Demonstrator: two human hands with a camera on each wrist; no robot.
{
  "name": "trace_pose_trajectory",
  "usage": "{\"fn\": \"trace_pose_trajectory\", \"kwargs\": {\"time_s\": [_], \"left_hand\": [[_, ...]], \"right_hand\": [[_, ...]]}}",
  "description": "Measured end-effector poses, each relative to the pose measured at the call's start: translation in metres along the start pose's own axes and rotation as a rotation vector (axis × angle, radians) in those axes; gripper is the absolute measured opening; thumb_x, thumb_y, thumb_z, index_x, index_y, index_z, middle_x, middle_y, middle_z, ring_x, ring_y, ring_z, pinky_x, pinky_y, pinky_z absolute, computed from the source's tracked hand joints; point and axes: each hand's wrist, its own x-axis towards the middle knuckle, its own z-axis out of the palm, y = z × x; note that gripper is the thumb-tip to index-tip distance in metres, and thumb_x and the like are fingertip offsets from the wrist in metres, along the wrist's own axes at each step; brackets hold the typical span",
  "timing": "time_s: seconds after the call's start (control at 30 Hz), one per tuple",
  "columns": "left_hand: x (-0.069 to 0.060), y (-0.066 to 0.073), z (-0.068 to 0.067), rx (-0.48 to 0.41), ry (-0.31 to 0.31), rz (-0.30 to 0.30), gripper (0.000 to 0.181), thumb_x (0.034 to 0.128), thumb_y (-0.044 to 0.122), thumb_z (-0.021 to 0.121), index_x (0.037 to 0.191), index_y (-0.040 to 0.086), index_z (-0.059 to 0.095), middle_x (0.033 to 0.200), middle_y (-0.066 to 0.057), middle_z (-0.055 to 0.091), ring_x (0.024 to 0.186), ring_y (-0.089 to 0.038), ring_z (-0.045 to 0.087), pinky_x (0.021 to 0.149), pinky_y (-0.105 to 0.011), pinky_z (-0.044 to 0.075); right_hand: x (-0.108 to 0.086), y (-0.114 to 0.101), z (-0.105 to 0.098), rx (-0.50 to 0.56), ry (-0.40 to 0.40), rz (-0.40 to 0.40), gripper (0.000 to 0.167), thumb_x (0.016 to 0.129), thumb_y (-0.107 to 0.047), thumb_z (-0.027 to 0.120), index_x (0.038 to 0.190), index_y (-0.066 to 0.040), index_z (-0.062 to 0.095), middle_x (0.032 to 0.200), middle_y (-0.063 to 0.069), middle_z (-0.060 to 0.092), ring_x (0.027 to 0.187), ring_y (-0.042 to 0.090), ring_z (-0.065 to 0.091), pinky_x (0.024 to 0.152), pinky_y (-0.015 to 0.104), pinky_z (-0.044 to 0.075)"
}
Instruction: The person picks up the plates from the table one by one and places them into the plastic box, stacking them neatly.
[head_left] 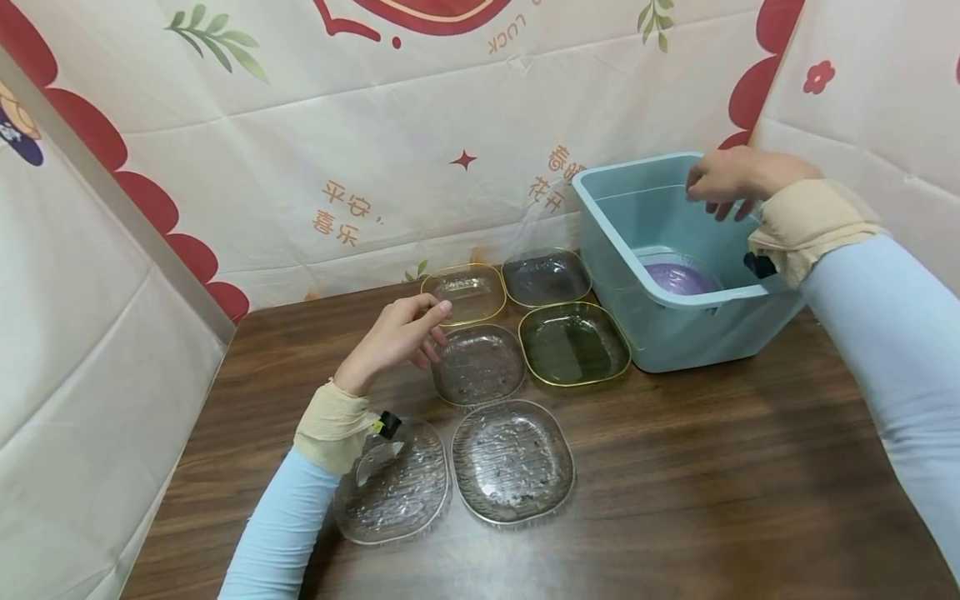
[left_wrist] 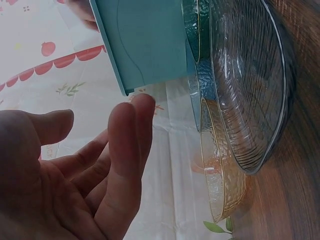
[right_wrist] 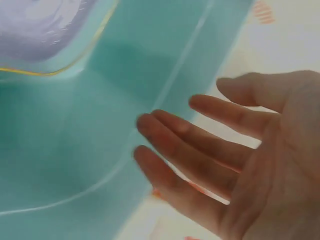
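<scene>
— Right hand (head_left: 738,177) first?

— Released. Fingers loosely bent and spread, thumb apart, held above the blue bin (head_left: 697,337), near the far right of the rim.

— And inside the bin?

— Low down, a purple dish (head_left: 681,277), glossy, close to a curved gold edge in the right wrist view. (Alone or stacked with another: cannot tell.)

— Left hand (head_left: 401,337)?

— Released too: fingers softly curved, palm partly in sight of the left wrist camera. Raised in the air, nearest to the amber dish (head_left: 465,292) and the greyish dish (head_left: 480,365), the amber one directly behind the greyish one.

— Next outward?

— To the right of the amber dish, a smoky blue dish (head_left: 547,277), just beside the bin. In front of that, a green dish (head_left: 576,343) with a thin gold rim, also close to the bin wall.

— Nearer the person?

— Side by side, a clear ribbed plate (head_left: 513,462) and a second ribbed plate (head_left: 405,500), the latter partly covered by the beige wristband (head_left: 330,425) and a small black camera (head_left: 387,425).

— Beneath and around?

— Dark wood-grain table (head_left: 675,500); beyond, a pale cloth (head_left: 420,108) printed with red scallops, green leaves and lettering.
</scene>
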Motion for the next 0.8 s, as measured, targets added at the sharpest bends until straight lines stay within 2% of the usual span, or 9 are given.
{"fn": "trace_pose_trajectory", "kwargs": {"time_s": [0.1, 0.23, 0.37, 0.43, 0.57, 0.63, 0.8], "left_hand": [[-0.001, 0.000, -0.001, 0.000, 0.000, 0.000, 0.039, 0.1097, 0.043, 0.048, 0.123, 0.009, 0.063, 0.104, -0.030, 0.073, 0.076, -0.045, 0.075, 0.065, -0.057, 0.065], [-0.003, -0.001, -0.003, -0.009, -0.002, 0.006, 0.039, 0.1095, 0.043, 0.049, 0.122, 0.009, 0.064, 0.104, -0.031, 0.073, 0.080, -0.051, 0.073, 0.066, -0.060, 0.064], [-0.005, 0.000, -0.007, 0.000, 0.002, 0.020, 0.039, 0.1091, 0.043, 0.050, 0.120, 0.009, 0.065, 0.100, -0.027, 0.075, 0.075, -0.045, 0.074, 0.064, -0.056, 0.065], [-0.005, 0.001, -0.009, 0.003, 0.006, 0.024, 0.038, 0.1090, 0.043, 0.050, 0.120, 0.010, 0.065, 0.096, -0.023, 0.076, 0.074, -0.043, 0.075, 0.063, -0.055, 0.065], [-0.006, 0.004, -0.013, 0.003, 0.021, 0.029, 0.037, 0.1089, 0.042, 0.051, 0.118, 0.009, 0.064, 0.093, -0.019, 0.076, 0.075, -0.044, 0.075, 0.063, -0.055, 0.065], [-0.007, 0.005, -0.014, 0.001, 0.026, 0.030, 0.036, 0.1088, 0.041, 0.052, 0.118, 0.008, 0.064, 0.094, -0.020, 0.076, 0.074, -0.043, 0.075, 0.064, -0.057, 0.065], [-0.010, 0.008, -0.014, -0.001, 0.024, 0.032, 0.036, 0.1083, 0.042, 0.052, 0.119, 0.010, 0.064, 0.095, -0.019, 0.076, 0.073, -0.039, 0.076, 0.066, -0.059, 0.064]], "right_hand": [[-0.002, -0.018, -0.001, -0.088, 0.126, -0.063, 0.045, 0.103, -0.016, 0.048, 0.134, 0.016, 0.048, 0.114, 0.040, 0.063, 0.089, 0.041, 0.073, 0.068, 0.048, 0.066], [-0.014, -0.052, -0.001, -0.169, 0.219, -0.137, 0.041, 0.103, -0.018, 0.048, 0.132, 0.011, 0.054, 0.111, 0.034, 0.067, 0.088, 0.036, 0.073, 0.069, 0.046, 0.065], [-0.030, -0.086, 0.005, -0.233, 0.295, -0.214, 0.037, 0.105, -0.023, 0.049, 0.130, 0.003, 0.059, 0.098, 0.022, 0.074, 0.081, 0.027, 0.071, 0.067, 0.040, 0.058], [-0.037, -0.102, 0.012, -0.245, 0.342, -0.252, 0.036, 0.106, -0.026, 0.050, 0.129, -0.001, 0.062, 0.097, 0.018, 0.076, 0.080, 0.025, 0.070, 0.068, 0.041, 0.054], [-0.051, -0.132, 0.031, -0.193, 0.409, -0.320, 0.033, 0.107, -0.029, 0.048, 0.128, -0.010, 0.065, 0.111, 0.017, 0.076, 0.090, 0.029, 0.070, 0.076, 0.047, 0.055], [-0.057, -0.144, 0.044, -0.154, 0.432, -0.339, 0.031, 0.106, -0.028, 0.047, 0.127, -0.015, 0.066, 0.119, 0.016, 0.075, 0.095, 0.030, 0.070, 0.076, 0.048, 0.054], [-0.063, -0.159, 0.075, -0.094, 0.454, -0.365, 0.030, 0.103, -0.023, 0.046, 0.124, -0.021, 0.067, 0.117, 0.006, 0.076, 0.095, 0.025, 0.068, 0.069, 0.042, 0.049]]}}
